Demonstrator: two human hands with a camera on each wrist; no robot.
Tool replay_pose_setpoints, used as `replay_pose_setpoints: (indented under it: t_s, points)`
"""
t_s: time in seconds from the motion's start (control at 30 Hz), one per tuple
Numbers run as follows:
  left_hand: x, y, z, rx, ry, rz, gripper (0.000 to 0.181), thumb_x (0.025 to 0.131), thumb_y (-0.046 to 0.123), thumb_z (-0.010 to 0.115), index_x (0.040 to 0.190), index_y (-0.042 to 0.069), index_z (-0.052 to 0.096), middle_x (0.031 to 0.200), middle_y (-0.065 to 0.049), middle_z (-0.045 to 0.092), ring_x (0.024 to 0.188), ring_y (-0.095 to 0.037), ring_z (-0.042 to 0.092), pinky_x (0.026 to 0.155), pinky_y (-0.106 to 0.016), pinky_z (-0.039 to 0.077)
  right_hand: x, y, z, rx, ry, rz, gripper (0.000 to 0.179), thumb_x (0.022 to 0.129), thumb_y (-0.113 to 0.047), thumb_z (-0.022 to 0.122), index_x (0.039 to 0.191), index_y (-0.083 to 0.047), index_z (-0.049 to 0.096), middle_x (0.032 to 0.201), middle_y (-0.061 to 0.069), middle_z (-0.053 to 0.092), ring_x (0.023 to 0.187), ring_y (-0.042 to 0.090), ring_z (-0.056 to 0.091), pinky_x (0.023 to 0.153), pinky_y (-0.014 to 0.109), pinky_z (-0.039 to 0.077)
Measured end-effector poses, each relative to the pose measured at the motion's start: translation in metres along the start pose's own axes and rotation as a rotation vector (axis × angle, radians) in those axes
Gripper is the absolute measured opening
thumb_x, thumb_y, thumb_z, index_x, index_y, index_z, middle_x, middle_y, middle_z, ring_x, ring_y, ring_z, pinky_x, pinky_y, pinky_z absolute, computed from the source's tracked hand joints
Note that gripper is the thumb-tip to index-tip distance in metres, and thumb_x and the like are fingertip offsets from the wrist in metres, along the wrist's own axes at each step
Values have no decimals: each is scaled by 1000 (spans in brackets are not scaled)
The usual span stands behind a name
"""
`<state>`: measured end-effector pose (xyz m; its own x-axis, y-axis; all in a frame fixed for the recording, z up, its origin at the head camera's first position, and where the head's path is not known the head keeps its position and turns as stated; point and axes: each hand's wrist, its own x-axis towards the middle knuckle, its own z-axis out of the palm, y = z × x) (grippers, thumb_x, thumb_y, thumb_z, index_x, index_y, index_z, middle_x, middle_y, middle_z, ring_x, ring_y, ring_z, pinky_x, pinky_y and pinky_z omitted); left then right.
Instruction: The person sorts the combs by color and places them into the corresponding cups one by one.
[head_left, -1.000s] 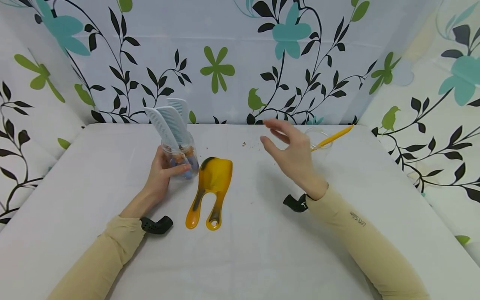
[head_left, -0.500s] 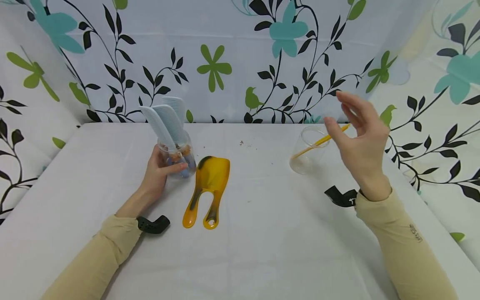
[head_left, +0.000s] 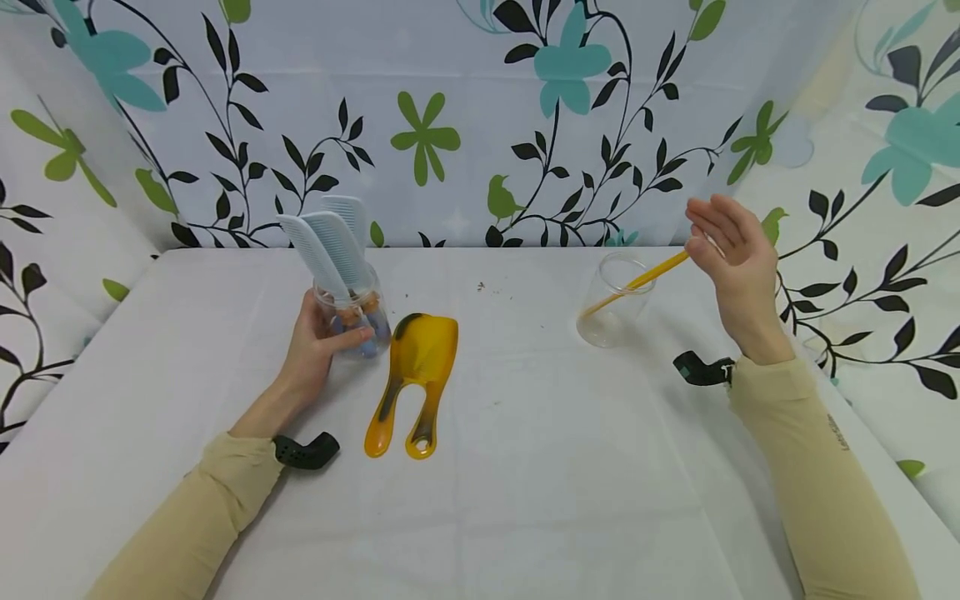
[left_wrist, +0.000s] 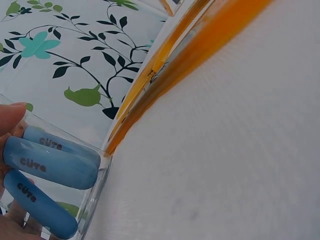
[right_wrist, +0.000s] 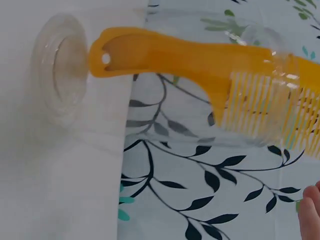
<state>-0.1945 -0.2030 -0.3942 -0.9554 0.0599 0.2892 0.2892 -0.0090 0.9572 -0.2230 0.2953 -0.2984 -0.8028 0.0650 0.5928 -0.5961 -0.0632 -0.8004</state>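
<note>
My left hand (head_left: 311, 350) grips a clear jar (head_left: 378, 321) at the left. Several pale blue combs (head_left: 330, 242) stand in it, teeth up, and their blue handles (left_wrist: 50, 162) show through its wall in the left wrist view. Two yellow combs (head_left: 427, 350) with dark streaks lie overlapping on the table beside that jar. At the right, a second clear jar (head_left: 600, 329) holds one yellow comb (right_wrist: 165, 52), leaning with its handle down. My right hand (head_left: 738, 279) is raised beside this comb's upper end, fingers straight; in the right wrist view its fingertips (right_wrist: 309, 215) are apart from the comb.
A white cloth covers the table (head_left: 525, 483), with small brown crumbs (head_left: 482, 287) near its back edge. Patterned curtains (head_left: 427, 50) enclose the back and sides.
My right hand has moved right from above the middle of the table to beside the second jar, and its fingers have straightened. The left hand stays on its jar.
</note>
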Motion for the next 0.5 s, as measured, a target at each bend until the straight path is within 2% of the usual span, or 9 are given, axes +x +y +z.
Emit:
replay_pose_setpoints:
  t_s: [0.1,0.2,0.33,0.43,0.5]
  points:
    - [-1,0,1,16,3,-4,76,89,-3,65,149,26,28,157,-1,35,139,-12,33,124,-51,14,-1,12,-6,25,-79,26,55,89,8,65,141,-3,50,142,16,55,134,23,51,112,24,41]
    - [-1,1,1,29,1,2,75,89,-2,65,149,26,28,157,-2,36,138,-13,33,124,-52,13,-2,20,-8,-10,-156,51,58,89,10,64,143,-5,48,145,14,53,135,22,49,112,23,40]
    - [-1,8,1,48,12,49,76,89,-1,64,149,24,27,157,-3,35,146,-17,27,126,-51,4,-5,32,-5,-157,-238,114,67,87,9,67,147,-11,45,148,12,51,136,19,47,113,20,38]
    - [0,19,-2,60,43,103,76,91,2,62,152,23,23,158,-5,33,151,-20,21,126,-46,-3,-7,40,-1,-293,-296,174,74,87,4,72,151,-15,40,151,11,48,139,18,46,113,18,37]
    - [1,29,-5,67,74,131,74,93,5,61,153,22,22,157,-8,32,151,-21,22,127,-44,-2,-8,45,2,-371,-323,207,78,86,0,75,153,-16,37,152,11,48,140,19,44,114,21,37]
